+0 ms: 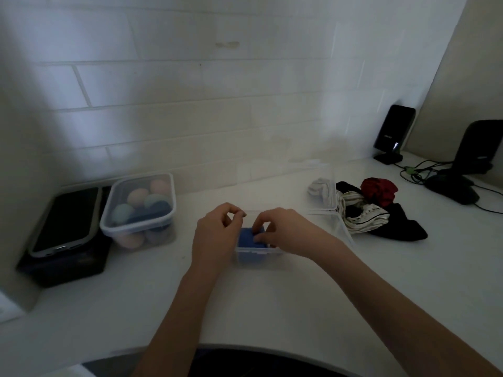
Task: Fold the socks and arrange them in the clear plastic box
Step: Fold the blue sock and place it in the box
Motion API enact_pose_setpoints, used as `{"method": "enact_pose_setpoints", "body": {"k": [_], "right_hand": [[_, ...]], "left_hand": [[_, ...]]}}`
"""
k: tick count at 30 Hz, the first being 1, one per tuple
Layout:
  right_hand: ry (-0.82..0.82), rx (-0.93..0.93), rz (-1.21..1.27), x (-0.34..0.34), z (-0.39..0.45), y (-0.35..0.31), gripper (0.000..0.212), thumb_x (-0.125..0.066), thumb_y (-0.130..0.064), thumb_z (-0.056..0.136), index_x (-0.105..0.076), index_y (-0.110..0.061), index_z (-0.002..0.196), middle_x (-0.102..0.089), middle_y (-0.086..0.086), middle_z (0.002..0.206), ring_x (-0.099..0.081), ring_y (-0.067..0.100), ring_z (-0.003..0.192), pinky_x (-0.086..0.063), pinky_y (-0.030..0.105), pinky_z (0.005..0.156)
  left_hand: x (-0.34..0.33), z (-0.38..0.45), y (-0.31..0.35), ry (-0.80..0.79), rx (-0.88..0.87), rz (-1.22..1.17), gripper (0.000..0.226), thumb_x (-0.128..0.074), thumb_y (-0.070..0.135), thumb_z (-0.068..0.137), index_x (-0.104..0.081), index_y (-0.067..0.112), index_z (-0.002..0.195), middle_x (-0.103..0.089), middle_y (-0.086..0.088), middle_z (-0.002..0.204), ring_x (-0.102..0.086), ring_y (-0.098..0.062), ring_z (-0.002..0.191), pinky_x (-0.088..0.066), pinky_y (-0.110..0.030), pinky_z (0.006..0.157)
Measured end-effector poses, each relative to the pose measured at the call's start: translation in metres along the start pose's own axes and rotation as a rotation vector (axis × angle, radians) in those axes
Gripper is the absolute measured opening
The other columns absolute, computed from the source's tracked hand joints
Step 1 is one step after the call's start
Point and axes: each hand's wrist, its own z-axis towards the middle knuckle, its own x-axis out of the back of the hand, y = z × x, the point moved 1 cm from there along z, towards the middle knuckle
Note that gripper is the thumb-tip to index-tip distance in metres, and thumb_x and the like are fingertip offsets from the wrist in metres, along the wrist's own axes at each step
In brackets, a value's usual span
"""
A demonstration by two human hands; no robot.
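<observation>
We note one folded blue sock (249,238) in clear plastic box (257,253), right hand (283,227) pinching it; left hand (217,229) curled, empty. Unfolded sock pile (375,210) remains.

Home desk: speakers (393,133), brick wall (190,91)

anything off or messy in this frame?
Nothing damaged or spilled. Only mess: the unfolded socks lie heaped on the counter right of the clear box. Both hands, left hand and right hand, are at the blue sock in it.
</observation>
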Motion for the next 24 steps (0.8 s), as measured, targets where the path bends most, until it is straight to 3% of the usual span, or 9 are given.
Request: {"method": "enact_pose_setpoints", "body": {"k": [2,6,12,15,19,24], "right_hand": [[-0.019,0.031,-0.107,0.004,0.0,-0.003,0.024,-0.068,-0.025,0.082,-0.07,-0.015,0.104,-0.06,0.004,0.097,-0.053,0.015,0.08,-0.04,0.019,0.06],[-0.069,0.12,-0.299,0.002,0.002,-0.009,0.03,-0.063,-0.027,0.085,-0.068,-0.015,0.112,-0.065,0.009,0.109,-0.058,0.025,0.1,-0.046,0.033,0.083],[-0.115,0.15,-0.536,0.002,0.005,-0.018,0.028,-0.058,-0.028,0.089,-0.066,-0.016,0.113,-0.051,0.008,0.111,-0.048,0.026,0.11,-0.039,0.031,0.079],[-0.063,0.207,-0.71,-0.004,0.007,-0.024,0.023,-0.049,-0.019,0.092,-0.065,-0.016,0.107,-0.058,0.006,0.115,-0.048,0.025,0.109,-0.033,0.031,0.076],[-0.15,0.137,-0.582,-0.002,0.01,-0.019,0.025,-0.047,-0.02,0.093,-0.065,-0.012,0.108,-0.065,0.012,0.106,-0.06,0.028,0.095,-0.039,0.03,0.073],[-0.194,0.134,-0.377,0.002,0.011,-0.012,0.036,-0.059,-0.022,0.088,-0.058,-0.021,0.124,-0.068,0.003,0.118,-0.06,0.022,0.106,-0.04,0.024,0.082]], "left_hand": [[0.0,-0.001,0.0,-0.002,-0.005,-0.001,0.014,-0.054,0.019,0.088,-0.064,0.015,0.079,-0.042,0.004,0.045,-0.037,-0.012,0.043,-0.029,-0.025,0.048],[0.0,-0.003,-0.003,0.007,-0.036,0.029,0.016,-0.05,0.017,0.088,-0.063,0.015,0.08,-0.04,0.004,0.046,-0.035,-0.013,0.044,-0.027,-0.027,0.048],[0.001,-0.003,-0.004,-0.013,-0.073,0.054,0.017,-0.046,0.017,0.09,-0.062,0.016,0.082,-0.046,0.0,0.049,-0.038,-0.016,0.045,-0.029,-0.03,0.048],[0.002,-0.004,-0.005,-0.013,-0.099,0.058,0.018,-0.045,0.017,0.09,-0.062,0.017,0.084,-0.057,-0.009,0.059,-0.045,-0.02,0.05,-0.034,-0.033,0.05],[0.001,-0.003,-0.005,0.001,-0.105,0.057,0.017,-0.045,0.015,0.089,-0.061,0.015,0.081,-0.055,-0.013,0.056,-0.04,-0.019,0.047,-0.029,-0.033,0.049],[0.0,-0.003,-0.006,-0.004,-0.09,0.064,0.018,-0.044,0.014,0.09,-0.059,0.014,0.081,-0.044,0.002,0.05,-0.038,-0.015,0.046,-0.027,-0.028,0.048]]}}
